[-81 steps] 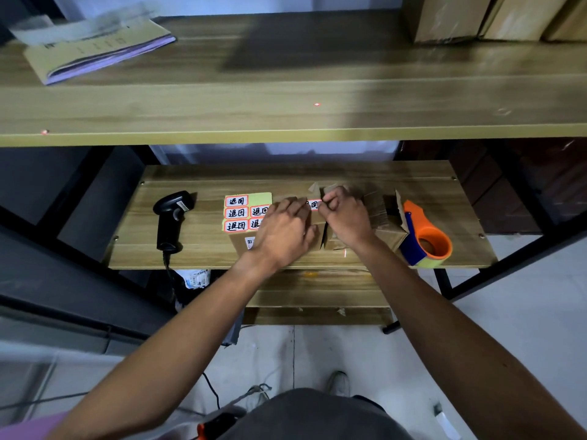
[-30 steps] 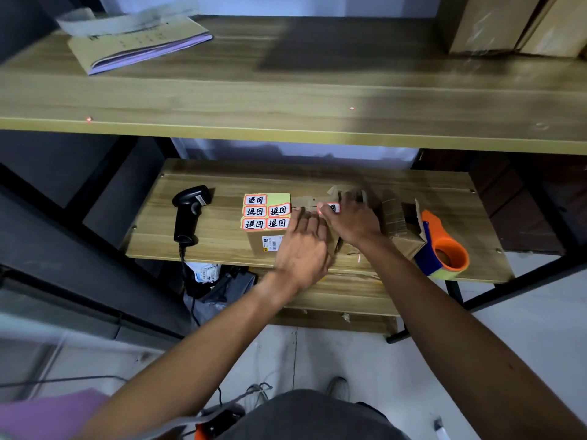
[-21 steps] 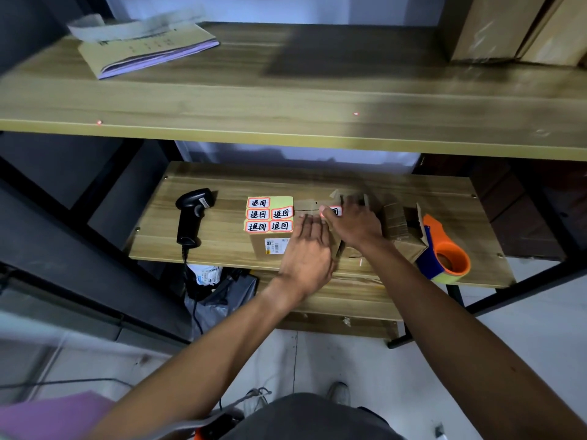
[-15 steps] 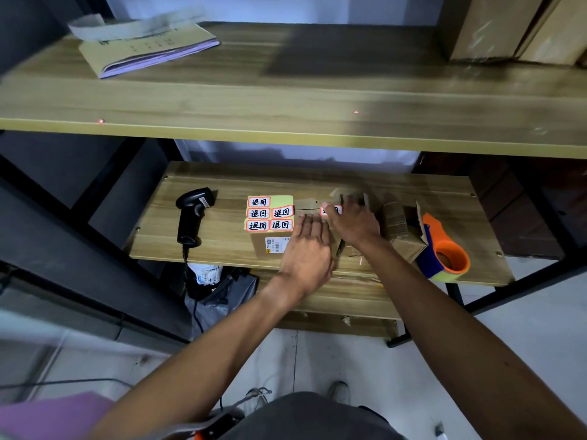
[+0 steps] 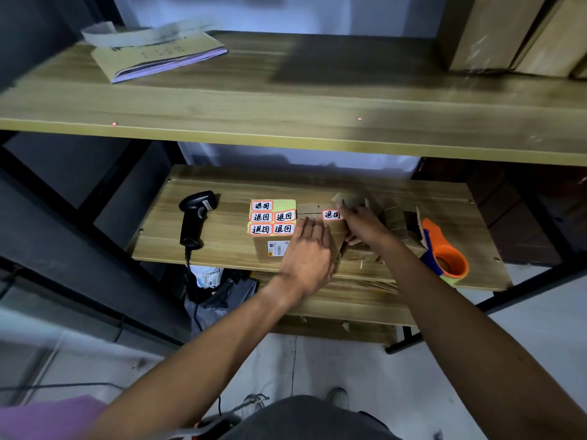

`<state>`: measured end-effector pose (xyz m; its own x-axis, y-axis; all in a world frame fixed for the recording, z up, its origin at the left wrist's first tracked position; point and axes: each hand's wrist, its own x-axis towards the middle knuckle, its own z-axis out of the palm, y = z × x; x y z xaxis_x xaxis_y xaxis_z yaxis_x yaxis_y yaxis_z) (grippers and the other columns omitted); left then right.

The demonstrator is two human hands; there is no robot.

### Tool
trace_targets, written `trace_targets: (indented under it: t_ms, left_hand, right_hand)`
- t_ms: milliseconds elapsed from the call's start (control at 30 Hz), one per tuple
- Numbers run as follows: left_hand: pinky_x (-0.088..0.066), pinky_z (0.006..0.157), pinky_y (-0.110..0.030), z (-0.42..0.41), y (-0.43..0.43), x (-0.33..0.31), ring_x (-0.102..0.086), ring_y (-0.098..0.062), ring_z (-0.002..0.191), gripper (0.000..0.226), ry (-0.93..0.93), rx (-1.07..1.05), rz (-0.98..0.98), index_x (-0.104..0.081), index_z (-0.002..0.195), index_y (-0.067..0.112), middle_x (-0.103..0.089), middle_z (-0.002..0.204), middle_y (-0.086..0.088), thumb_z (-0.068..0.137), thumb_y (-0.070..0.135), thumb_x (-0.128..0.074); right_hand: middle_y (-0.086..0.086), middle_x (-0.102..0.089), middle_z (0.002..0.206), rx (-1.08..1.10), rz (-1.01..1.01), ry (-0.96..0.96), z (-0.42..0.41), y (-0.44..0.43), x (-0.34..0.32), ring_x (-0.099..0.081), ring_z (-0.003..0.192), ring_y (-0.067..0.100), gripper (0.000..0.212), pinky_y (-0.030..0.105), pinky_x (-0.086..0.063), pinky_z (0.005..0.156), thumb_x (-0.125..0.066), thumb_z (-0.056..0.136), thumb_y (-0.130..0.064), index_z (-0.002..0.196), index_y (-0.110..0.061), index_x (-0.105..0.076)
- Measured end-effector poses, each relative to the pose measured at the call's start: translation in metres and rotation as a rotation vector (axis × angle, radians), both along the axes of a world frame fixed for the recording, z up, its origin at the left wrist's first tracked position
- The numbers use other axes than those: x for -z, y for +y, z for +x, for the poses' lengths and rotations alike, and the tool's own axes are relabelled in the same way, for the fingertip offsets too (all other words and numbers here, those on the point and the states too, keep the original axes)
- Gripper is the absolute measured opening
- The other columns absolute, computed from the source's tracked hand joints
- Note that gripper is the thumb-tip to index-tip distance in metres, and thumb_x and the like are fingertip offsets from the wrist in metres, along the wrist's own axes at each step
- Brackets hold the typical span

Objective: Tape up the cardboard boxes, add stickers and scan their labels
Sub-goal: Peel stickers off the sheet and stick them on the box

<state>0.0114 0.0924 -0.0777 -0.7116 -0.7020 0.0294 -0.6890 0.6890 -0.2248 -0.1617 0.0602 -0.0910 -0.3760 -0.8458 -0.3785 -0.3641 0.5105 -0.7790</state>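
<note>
Drawn back from the sticker, the left hand lies flat, fingers straight, on the cardboard box on the shelf. Beyond, the right hand touches the sticker's end on the box top; pinching or pressing, I cannot tell.

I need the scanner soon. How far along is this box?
Done: one sticker sits on the box top. In hand: the left hand lies flat on the box while the right hand touches the sticker's edge. Left: scanning; the scanner lies untouched left of the box. Whether the seam is taped, I cannot tell.
</note>
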Motion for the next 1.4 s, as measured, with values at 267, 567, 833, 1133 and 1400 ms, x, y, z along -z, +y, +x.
trace_targets:
  t_ms: [267, 567, 833, 1133, 1400]
  left_hand:
    - [-0.016, 0.124, -0.048, 0.001, -0.006, -0.001, -0.042, -0.036, 0.138, 0.075, 0.022, 0.012, 0.006, -0.042, 0.146, -0.006, -0.049, 0.145, -0.024, 0.093, 0.047, -0.049]
    - [-0.021, 0.123, -0.047, 0.004, -0.004, 0.002, -0.043, -0.036, 0.138, 0.076, 0.066, 0.012, 0.004, -0.037, 0.15, -0.006, -0.048, 0.146, -0.024, 0.095, 0.045, -0.048]
    - [-0.025, 0.122, -0.048, 0.003, -0.001, 0.006, -0.044, -0.038, 0.137, 0.075, 0.044, 0.011, -0.004, -0.037, 0.149, -0.008, -0.048, 0.146, -0.027, 0.096, 0.044, -0.048]
    - [-0.034, 0.117, -0.047, 0.002, 0.002, 0.004, -0.051, -0.038, 0.131, 0.076, 0.043, -0.002, 0.006, -0.045, 0.145, -0.007, -0.055, 0.141, -0.026, 0.091, 0.044, -0.056]
    - [-0.033, 0.118, -0.047, 0.001, 0.0, 0.008, -0.048, -0.038, 0.134, 0.073, 0.066, -0.004, 0.021, -0.042, 0.146, -0.008, -0.052, 0.143, -0.027, 0.093, 0.041, -0.051]
  right_hand:
    - [0.007, -0.065, 0.073, -0.002, -0.06, -0.023, 0.001, 0.006, 0.004, -0.063, 0.054, 0.017, 0.043, 0.031, -0.057, 0.052, -0.056, 0.097, -0.054, 0.115, -0.014, -0.061]
    - [0.005, -0.072, 0.1, -0.063, -0.122, 0.153, 0.008, 0.01, 0.006, -0.07, 0.084, 0.022, 0.044, 0.036, -0.061, 0.067, -0.064, 0.081, -0.071, 0.102, -0.032, -0.059]
    - [0.023, -0.067, 0.118, -0.162, -0.011, 0.501, 0.012, 0.008, -0.003, -0.063, 0.112, 0.04, 0.069, 0.041, -0.05, 0.088, -0.049, 0.089, -0.072, 0.122, -0.012, -0.057]
    - [0.024, -0.063, 0.129, -0.114, 0.015, 0.447, 0.015, 0.007, -0.008, -0.058, 0.122, 0.04, 0.071, 0.039, -0.046, 0.096, -0.049, 0.09, -0.071, 0.128, -0.012, -0.06]
    - [0.016, -0.071, 0.113, -0.122, -0.007, 0.273, 0.008, 0.004, -0.002, -0.07, 0.099, 0.037, 0.062, 0.043, -0.056, 0.088, -0.047, 0.089, -0.073, 0.116, -0.021, -0.064]
